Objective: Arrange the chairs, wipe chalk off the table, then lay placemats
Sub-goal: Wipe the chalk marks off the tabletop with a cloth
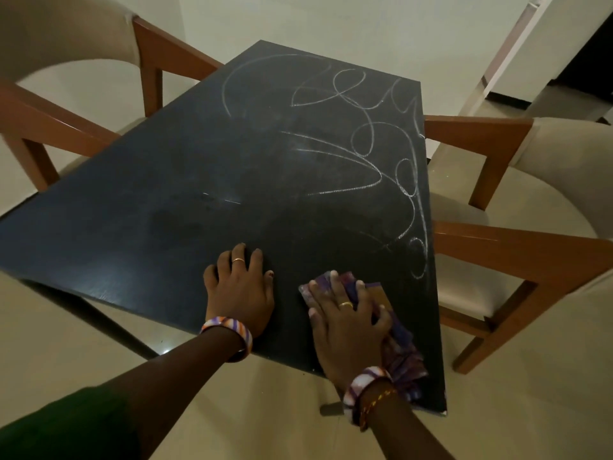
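At the far left, a cream-cushioned wooden chair (pixel 76 61) stands against the table's long edge, its back partly cut off by the frame. Beside it the dark table (pixel 166 180) runs diagonally away from the person; its near and left portions look mostly wiped, with only faint smears and a short dash of chalk. The left hand (pixel 240 290) rests flat on the tabletop near the front edge, fingers spread and holding nothing, apparently bracing. Just to its right, the right hand (pixel 348 323) presses a purple patterned cloth (pixel 401 356) flat against the surface, fingers extended over it; part of the cloth trails back off the near corner. Further right and beyond, looping chalk marks (pixel 374 154) cover the far right portion, running close to the right edge. Two more chairs (pixel 517 247) sit close along that side.

Risks, as a judgement: the trailing cloth could slip off the corner if pressure eases, and a dusty cloth may smear chalk over the cleaned area instead of lifting it. Reaching the far marks means leaning, and weight on the braced hand could shift the table.

No placemats are in view, the table legs are largely hidden, and dim light makes faint residue hard to judge.
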The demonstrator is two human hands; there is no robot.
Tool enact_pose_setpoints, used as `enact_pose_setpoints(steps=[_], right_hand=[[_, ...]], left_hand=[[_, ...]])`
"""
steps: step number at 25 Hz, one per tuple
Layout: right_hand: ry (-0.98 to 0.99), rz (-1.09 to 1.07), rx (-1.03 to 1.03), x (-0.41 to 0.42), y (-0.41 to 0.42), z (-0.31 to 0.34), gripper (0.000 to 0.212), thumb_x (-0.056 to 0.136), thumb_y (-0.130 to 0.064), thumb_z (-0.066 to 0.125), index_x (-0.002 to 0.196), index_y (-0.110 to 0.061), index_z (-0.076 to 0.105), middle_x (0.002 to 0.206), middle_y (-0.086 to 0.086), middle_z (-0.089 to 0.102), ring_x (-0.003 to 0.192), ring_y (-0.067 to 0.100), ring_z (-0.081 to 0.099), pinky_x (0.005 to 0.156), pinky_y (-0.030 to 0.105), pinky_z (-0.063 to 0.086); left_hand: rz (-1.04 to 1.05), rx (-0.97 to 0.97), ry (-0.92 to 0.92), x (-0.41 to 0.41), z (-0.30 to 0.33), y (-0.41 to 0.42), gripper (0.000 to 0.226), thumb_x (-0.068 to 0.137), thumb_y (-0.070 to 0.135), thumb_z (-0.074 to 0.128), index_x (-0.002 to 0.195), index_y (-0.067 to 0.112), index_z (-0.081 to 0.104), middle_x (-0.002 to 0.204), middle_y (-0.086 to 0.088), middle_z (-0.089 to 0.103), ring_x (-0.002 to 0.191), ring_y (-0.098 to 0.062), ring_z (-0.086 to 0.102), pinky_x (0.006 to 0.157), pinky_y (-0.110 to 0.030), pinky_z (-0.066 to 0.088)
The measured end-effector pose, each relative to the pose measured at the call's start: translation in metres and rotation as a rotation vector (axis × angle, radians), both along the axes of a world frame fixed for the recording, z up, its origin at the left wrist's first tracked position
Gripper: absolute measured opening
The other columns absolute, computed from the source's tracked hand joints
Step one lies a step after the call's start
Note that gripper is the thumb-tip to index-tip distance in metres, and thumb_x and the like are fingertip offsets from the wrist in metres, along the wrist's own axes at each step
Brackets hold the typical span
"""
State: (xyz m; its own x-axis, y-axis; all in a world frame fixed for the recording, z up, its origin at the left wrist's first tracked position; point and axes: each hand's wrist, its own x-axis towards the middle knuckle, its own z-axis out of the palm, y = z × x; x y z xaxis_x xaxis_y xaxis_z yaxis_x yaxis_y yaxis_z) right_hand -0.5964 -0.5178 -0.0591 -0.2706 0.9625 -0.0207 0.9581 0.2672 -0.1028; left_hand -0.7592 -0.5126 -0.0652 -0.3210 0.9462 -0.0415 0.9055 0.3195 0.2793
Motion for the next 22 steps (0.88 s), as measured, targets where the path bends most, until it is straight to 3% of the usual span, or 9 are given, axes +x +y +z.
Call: enact_pose_setpoints(steps=[3, 6, 9, 11, 15, 18, 22], right_hand=[[0.016, -0.045, -0.114, 0.007, 0.072, 0.003, 0.044, 0.099, -0.046, 0.020, 0.140, -0.056, 0.012, 0.158, -0.012, 0.002, 0.144, 0.030, 0.001, 0.109, 0.060, 0.003], [0.073, -0.258, -0.133, 0.034, 0.137, 0.006, 0.043, 0.099, -0.045, 0.018, 0.141, -0.054, 0.014, 0.158, -0.009, 0.006, 0.144, 0.033, 0.004, 0.109, 0.063, 0.005], [0.200, -0.441, -0.182, 0.081, 0.134, 0.012, 0.044, 0.101, -0.042, 0.020, 0.144, -0.049, 0.014, 0.159, -0.005, 0.002, 0.143, 0.036, 0.008, 0.108, 0.065, 0.014], [0.278, -0.410, -0.188, 0.100, 0.095, 0.011, 0.046, 0.101, -0.038, 0.021, 0.146, -0.043, 0.013, 0.159, -0.002, -0.001, 0.142, 0.033, 0.017, 0.109, 0.058, 0.026], [0.194, -0.374, -0.076, 0.097, 0.021, -0.005, 0.048, 0.099, -0.042, 0.019, 0.146, -0.044, 0.012, 0.159, -0.001, 0.002, 0.137, 0.027, 0.030, 0.100, 0.043, 0.041], [0.228, -0.350, -0.065, 0.101, 0.063, -0.004, 0.046, 0.100, -0.039, 0.021, 0.146, -0.041, 0.019, 0.158, 0.004, 0.005, 0.136, 0.031, 0.031, 0.101, 0.047, 0.042], [0.297, -0.358, -0.104, 0.101, 0.164, -0.002, 0.044, 0.101, -0.039, 0.024, 0.145, -0.038, 0.025, 0.158, 0.007, 0.008, 0.139, 0.037, 0.024, 0.108, 0.053, 0.028]], left_hand=[[0.002, 0.013, -0.010, -0.001, 0.001, 0.000, 0.054, 0.096, 0.045, 0.030, 0.144, 0.023, 0.023, 0.153, -0.006, 0.017, 0.141, -0.027, 0.010, 0.114, -0.046, 0.010], [0.001, 0.019, -0.013, -0.001, 0.002, -0.002, 0.053, 0.096, 0.045, 0.030, 0.144, 0.024, 0.023, 0.153, -0.005, 0.017, 0.141, -0.025, 0.011, 0.114, -0.045, 0.009], [0.001, 0.027, -0.017, -0.002, 0.002, -0.002, 0.053, 0.096, 0.045, 0.031, 0.144, 0.024, 0.024, 0.153, -0.005, 0.017, 0.140, -0.025, 0.012, 0.114, -0.044, 0.010], [-0.002, 0.024, -0.014, -0.001, 0.001, -0.001, 0.053, 0.096, 0.045, 0.031, 0.144, 0.023, 0.024, 0.153, -0.005, 0.017, 0.140, -0.026, 0.012, 0.114, -0.044, 0.010], [0.005, 0.018, -0.001, 0.002, 0.001, 0.000, 0.055, 0.096, 0.045, 0.031, 0.144, 0.022, 0.023, 0.153, -0.007, 0.017, 0.140, -0.027, 0.012, 0.113, -0.045, 0.011], [0.008, 0.006, 0.015, 0.001, 0.003, 0.001, 0.055, 0.096, 0.046, 0.030, 0.145, 0.022, 0.022, 0.153, -0.007, 0.015, 0.140, -0.027, 0.011, 0.113, -0.045, 0.010], [0.029, -0.009, 0.028, 0.003, 0.003, 0.001, 0.055, 0.095, 0.046, 0.029, 0.144, 0.023, 0.022, 0.152, -0.006, 0.015, 0.140, -0.026, 0.010, 0.113, -0.045, 0.010]])
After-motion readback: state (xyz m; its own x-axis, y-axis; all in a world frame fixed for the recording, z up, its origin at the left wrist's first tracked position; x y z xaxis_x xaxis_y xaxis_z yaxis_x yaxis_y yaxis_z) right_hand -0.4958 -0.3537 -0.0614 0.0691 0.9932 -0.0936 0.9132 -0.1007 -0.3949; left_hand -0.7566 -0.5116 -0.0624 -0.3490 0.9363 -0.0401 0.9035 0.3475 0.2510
